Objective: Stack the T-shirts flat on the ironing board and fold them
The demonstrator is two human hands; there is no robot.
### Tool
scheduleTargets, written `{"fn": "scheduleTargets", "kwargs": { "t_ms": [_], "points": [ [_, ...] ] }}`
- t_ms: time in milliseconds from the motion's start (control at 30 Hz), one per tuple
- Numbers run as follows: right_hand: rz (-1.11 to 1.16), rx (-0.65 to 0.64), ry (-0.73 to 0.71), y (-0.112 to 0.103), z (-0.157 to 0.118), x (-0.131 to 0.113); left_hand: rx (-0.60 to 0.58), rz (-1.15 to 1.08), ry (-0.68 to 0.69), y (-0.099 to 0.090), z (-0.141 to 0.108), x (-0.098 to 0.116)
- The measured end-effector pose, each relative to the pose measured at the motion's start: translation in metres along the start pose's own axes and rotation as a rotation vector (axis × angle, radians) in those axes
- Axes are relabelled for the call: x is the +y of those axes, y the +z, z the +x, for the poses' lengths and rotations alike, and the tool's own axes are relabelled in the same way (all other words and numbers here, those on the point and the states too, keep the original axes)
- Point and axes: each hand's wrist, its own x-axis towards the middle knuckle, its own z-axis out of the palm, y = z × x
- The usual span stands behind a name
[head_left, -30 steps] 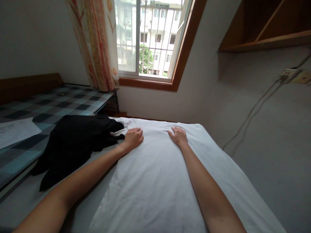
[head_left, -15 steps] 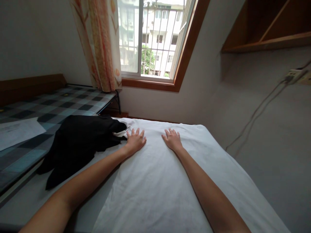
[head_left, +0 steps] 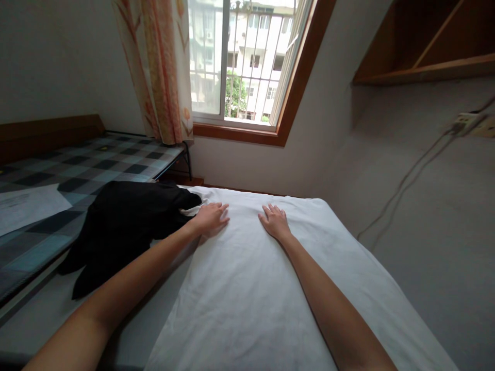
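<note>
A white cloth (head_left: 240, 288) lies spread over the surface before me, with shallow creases in it. My right hand (head_left: 275, 221) rests flat on the cloth near its far end, fingers stretched out. Over the cloth's left part is my left hand (head_left: 212, 216), turned somewhat on its side, fingers extended and pointing right; I see nothing in it. Close to my left wrist lies a heap of black fabric (head_left: 119, 226), probably clothing, whose right end touches the white cloth.
On the left, a bed with a checked mattress (head_left: 127, 159) carries a sheet of paper (head_left: 31, 206). Ahead, a curtain (head_left: 166, 77) hangs by a barred window (head_left: 251, 67). At right are a wall shelf (head_left: 425, 72) and a socket (head_left: 466, 123) with a hanging cable.
My left hand has turned from palm-down with spread fingers to a sideways pose, shifting slightly left and lifting a little. The right hand stays in place.
</note>
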Motion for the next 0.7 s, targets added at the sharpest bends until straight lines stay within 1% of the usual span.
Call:
{"fn": "scheduleTargets", "kwargs": {
  "t_ms": [33, 67, 133, 200, 267, 300, 433, 500, 567, 600, 633, 700],
  "points": [
    [0.000, -0.001, -0.002, 0.000, 0.000, 0.000, -0.027, -0.012, 0.048, -0.011, 0.001, -0.010],
    [0.000, 0.000, -0.005, 0.000, 0.000, 0.000, -0.017, -0.002, 0.062, -0.022, 0.001, -0.021],
    [-0.001, 0.006, -0.014, 0.000, 0.000, 0.000, 0.025, 0.070, -0.037, -0.041, 0.000, -0.042],
    [-0.005, 0.017, -0.019, -0.001, 0.000, 0.000, 0.025, 0.151, -0.190, -0.053, -0.006, -0.061],
    [-0.008, 0.029, -0.017, -0.001, -0.001, -0.001, 0.000, 0.204, -0.306, -0.056, -0.015, -0.077],
    [-0.007, 0.034, -0.015, -0.001, -0.001, -0.001, -0.001, 0.225, -0.337, -0.055, -0.021, -0.084],
    [0.001, 0.056, -0.011, -0.001, -0.001, -0.001, 0.102, 0.293, -0.438, -0.050, -0.044, -0.105],
    [0.006, 0.063, -0.010, -0.001, 0.000, -0.001, 0.103, 0.268, -0.501, -0.053, -0.054, -0.112],
    [0.010, 0.064, -0.007, 0.000, 0.000, 0.000, 0.087, 0.234, -0.525, -0.061, -0.062, -0.118],
    [0.012, 0.067, -0.006, 0.000, 0.001, 0.000, 0.110, 0.229, -0.536, -0.066, -0.065, -0.120],
    [0.013, 0.070, -0.005, 0.000, 0.001, 0.000, 0.166, 0.233, -0.561, -0.072, -0.069, -0.123],
    [0.013, 0.076, -0.006, -0.001, 0.000, -0.001, 0.343, 0.236, -0.651, -0.088, -0.074, -0.128]
  ]
}}
